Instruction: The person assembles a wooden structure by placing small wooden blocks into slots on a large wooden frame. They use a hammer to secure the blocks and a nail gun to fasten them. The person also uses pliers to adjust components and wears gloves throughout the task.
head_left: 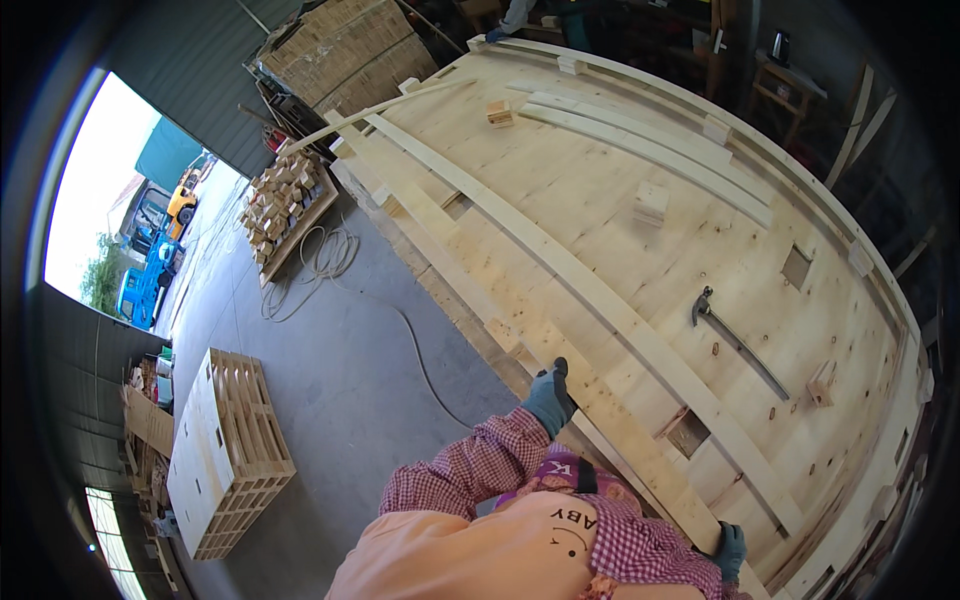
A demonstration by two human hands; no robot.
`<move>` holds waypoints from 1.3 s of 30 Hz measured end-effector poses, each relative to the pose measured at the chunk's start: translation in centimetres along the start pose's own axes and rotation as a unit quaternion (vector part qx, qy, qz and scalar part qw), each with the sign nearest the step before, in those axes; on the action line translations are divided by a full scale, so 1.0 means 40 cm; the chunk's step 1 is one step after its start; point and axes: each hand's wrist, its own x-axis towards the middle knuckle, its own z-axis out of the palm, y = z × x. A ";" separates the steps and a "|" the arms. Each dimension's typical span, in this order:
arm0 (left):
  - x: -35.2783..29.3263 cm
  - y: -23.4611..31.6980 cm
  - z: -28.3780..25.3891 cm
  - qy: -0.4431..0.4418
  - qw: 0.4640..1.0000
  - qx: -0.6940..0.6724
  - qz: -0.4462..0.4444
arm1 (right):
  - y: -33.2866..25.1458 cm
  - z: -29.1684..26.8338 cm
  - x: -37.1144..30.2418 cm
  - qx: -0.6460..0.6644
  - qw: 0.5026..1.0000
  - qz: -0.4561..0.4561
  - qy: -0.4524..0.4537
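Observation:
My left hand (550,398), in a teal glove with dark fingertips, is closed round the near edge of a long pale wooden plank (625,440). On the plank's opposite side, closer to my body, my right hand (732,552) in a matching glove curls over the edge. The plank runs away from me along the near side of a large plywood panel (590,225). Beside it lies a second long board (600,288). A claw hammer (742,347) rests on the panel, to the right of both boards. Part of each hand's grip is hidden.
Small wood blocks (499,114) and loose strips (650,157) lie on the panel, which has rectangular cutouts (797,265). Another person's gloved hand (495,35) touches the far corner. On the floor are a hose (415,345), a pallet of blocks (285,205) and stacked panels (225,450).

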 end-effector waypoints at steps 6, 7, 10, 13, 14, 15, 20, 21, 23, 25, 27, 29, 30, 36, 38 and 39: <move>0.122 -0.124 -0.172 0.007 0.997 -0.078 0.017 | 0.092 0.023 -0.030 -0.111 0.993 -0.015 -0.041; 0.048 -0.122 -0.104 0.013 0.998 -0.065 0.014 | 0.115 0.036 -0.052 -0.133 0.990 -0.005 -0.045; 0.030 -0.121 -0.082 0.006 0.995 -0.086 -0.043 | 0.176 0.101 -0.053 -0.171 0.983 0.000 -0.064; 0.020 -0.187 -0.119 0.017 0.997 -0.066 -0.030 | 0.197 0.062 -0.071 -0.191 0.976 0.022 -0.099; 0.013 -0.198 -0.124 0.027 0.997 -0.062 -0.023 | 0.173 0.032 -0.060 -0.179 0.976 0.038 -0.118; -0.062 -0.173 -0.049 0.044 0.995 -0.073 -0.053 | 0.144 -0.012 -0.066 -0.167 0.974 0.068 -0.140; 0.004 -0.198 -0.066 0.040 0.998 -0.047 -0.030 | 0.064 -0.041 -0.036 -0.149 0.985 0.047 -0.067; 0.012 -0.189 -0.065 0.027 0.997 -0.066 -0.017 | 0.051 -0.041 -0.029 -0.150 0.987 0.030 -0.051; 0.034 -0.176 -0.072 -0.001 0.995 -0.096 -0.020 | 0.049 -0.020 -0.015 -0.150 0.988 0.020 -0.027; 0.050 -0.152 -0.068 -0.010 0.993 -0.105 -0.042 | 0.067 0.023 -0.001 -0.154 0.988 -0.011 0.009; 0.049 -0.122 -0.090 -0.010 0.995 -0.092 -0.019 | 0.060 0.047 0.013 -0.164 0.986 -0.017 0.008; 0.055 -0.116 -0.109 -0.078 0.993 -0.093 -0.010 | 0.035 0.052 0.025 -0.177 0.984 0.019 -0.011; 0.056 -0.116 -0.109 -0.065 0.997 -0.042 -0.017 | 0.022 0.052 0.027 -0.189 0.982 0.027 -0.010; 0.072 -0.105 -0.140 -0.164 0.974 -0.001 -0.155 | 0.026 0.100 0.005 -0.179 0.978 0.099 0.042; 0.081 -0.090 -0.200 -0.199 0.970 0.016 -0.136 | 0.039 0.099 0.009 -0.124 0.987 0.090 0.039; 0.091 -0.065 -0.235 -0.230 0.961 0.039 -0.151 | 0.031 0.103 0.012 -0.117 0.988 0.086 0.043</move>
